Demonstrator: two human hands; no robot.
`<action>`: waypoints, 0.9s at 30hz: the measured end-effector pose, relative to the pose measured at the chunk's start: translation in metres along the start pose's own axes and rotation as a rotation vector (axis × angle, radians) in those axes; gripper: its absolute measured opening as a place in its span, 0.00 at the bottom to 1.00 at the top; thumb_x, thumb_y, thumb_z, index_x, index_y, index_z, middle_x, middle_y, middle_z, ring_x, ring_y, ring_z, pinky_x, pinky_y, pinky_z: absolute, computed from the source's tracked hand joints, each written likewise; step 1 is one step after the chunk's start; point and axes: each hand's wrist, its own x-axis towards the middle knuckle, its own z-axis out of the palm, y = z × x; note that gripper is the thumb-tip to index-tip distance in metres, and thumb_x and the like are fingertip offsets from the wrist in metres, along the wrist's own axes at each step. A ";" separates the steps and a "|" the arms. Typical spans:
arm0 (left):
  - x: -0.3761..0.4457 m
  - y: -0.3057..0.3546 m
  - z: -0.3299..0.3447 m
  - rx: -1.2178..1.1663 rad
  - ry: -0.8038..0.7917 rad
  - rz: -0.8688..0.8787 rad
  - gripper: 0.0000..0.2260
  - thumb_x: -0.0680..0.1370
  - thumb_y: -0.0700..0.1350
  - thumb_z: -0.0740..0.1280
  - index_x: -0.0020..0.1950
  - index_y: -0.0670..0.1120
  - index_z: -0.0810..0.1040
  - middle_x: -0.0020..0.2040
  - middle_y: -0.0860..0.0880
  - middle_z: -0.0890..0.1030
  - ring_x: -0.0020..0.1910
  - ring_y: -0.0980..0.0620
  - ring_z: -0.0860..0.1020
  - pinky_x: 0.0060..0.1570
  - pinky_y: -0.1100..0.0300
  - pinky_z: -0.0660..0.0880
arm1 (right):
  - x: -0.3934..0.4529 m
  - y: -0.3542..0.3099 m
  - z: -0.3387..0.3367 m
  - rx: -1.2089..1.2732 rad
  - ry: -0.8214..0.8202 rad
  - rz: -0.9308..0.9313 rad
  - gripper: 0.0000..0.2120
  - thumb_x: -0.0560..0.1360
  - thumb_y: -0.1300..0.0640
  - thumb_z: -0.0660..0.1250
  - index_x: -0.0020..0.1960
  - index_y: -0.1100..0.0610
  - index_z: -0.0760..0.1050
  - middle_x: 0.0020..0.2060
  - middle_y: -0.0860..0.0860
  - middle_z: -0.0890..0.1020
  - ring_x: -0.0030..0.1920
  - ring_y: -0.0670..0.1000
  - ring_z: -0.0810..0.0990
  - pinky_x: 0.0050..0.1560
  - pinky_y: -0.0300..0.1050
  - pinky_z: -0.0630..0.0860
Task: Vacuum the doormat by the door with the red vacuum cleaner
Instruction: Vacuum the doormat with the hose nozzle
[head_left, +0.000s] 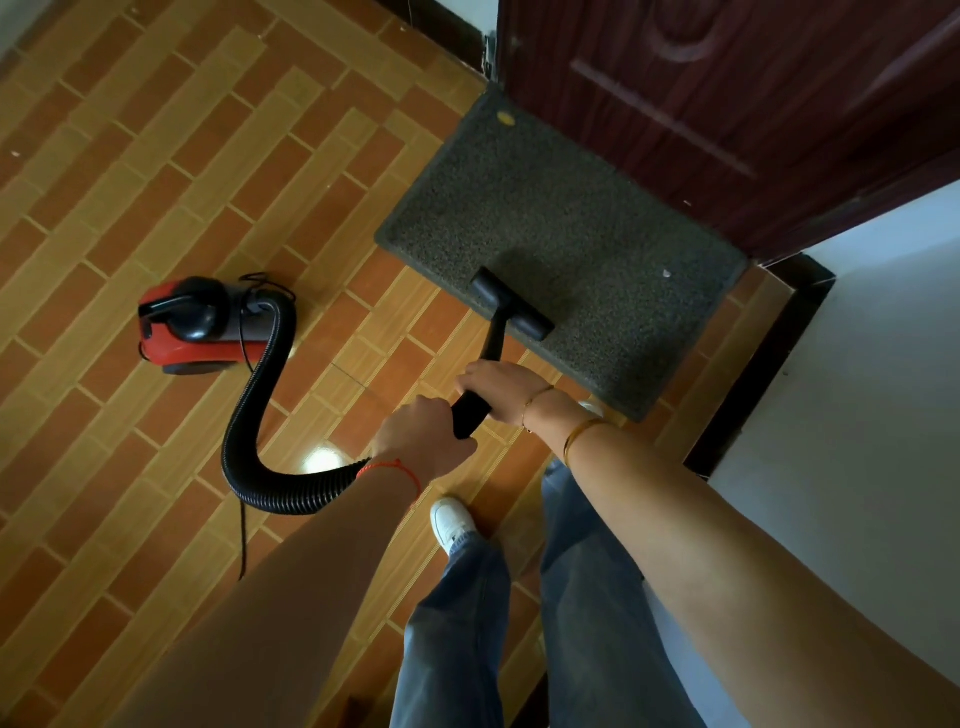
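Observation:
A dark grey doormat (561, 228) lies on the tiled floor against a dark red door (727, 93). The black floor nozzle (511, 304) rests on the mat's near edge. Its black wand (480, 382) slants back to me. My right hand (501, 387) grips the wand higher up; my left hand (423, 439) grips its lower end where the ribbed black hose (260, 415) joins. The hose curves left to the red vacuum cleaner (200, 325), which sits on the floor left of the mat.
Orange and tan floor tiles (156, 156) spread to the left. A white wall (857, 364) with a dark skirting stands on the right. A thin black cord (242, 535) trails along the floor. My white shoe (452, 522) and jeans are below the hands.

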 end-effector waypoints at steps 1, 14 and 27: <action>0.005 0.006 -0.003 0.005 0.002 0.005 0.09 0.73 0.53 0.64 0.42 0.47 0.74 0.33 0.51 0.74 0.28 0.53 0.74 0.23 0.63 0.67 | 0.002 0.009 -0.002 -0.002 -0.005 -0.003 0.13 0.75 0.68 0.64 0.57 0.58 0.73 0.56 0.55 0.75 0.54 0.54 0.77 0.46 0.43 0.72; 0.077 0.077 -0.033 -0.091 -0.035 -0.036 0.09 0.72 0.51 0.65 0.43 0.46 0.75 0.33 0.51 0.75 0.28 0.53 0.74 0.24 0.62 0.67 | 0.027 0.113 -0.029 -0.036 -0.026 -0.049 0.14 0.73 0.70 0.65 0.54 0.55 0.72 0.56 0.51 0.75 0.59 0.52 0.75 0.55 0.53 0.78; 0.189 0.186 -0.107 -0.246 -0.031 -0.054 0.08 0.71 0.50 0.65 0.43 0.45 0.76 0.36 0.49 0.77 0.33 0.50 0.78 0.27 0.61 0.71 | 0.047 0.262 -0.129 -0.105 -0.023 -0.058 0.12 0.74 0.67 0.65 0.56 0.56 0.73 0.57 0.53 0.75 0.62 0.52 0.73 0.60 0.50 0.75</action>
